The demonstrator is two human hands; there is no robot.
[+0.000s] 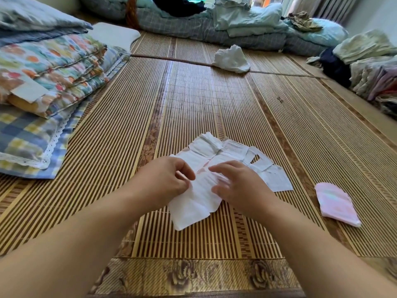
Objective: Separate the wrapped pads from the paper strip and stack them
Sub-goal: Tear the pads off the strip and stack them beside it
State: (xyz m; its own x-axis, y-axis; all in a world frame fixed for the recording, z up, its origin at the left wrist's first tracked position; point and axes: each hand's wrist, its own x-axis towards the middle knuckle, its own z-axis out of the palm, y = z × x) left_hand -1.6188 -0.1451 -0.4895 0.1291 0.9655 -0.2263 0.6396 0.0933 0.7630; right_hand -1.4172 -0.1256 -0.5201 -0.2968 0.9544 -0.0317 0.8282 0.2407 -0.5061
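A striped bamboo mat (193, 100) is covering the floor. Folded floral quilts (53, 67) are lying at the left, rumpled blue bedding (247, 29) along the far edge, daylight coming through curtains (328, 7).

Striped bamboo mat (193, 100) underneath; folded floral quilts (53, 67) at left, crumpled white cloth (231, 59) beyond, folded clothes (369, 67) at right.
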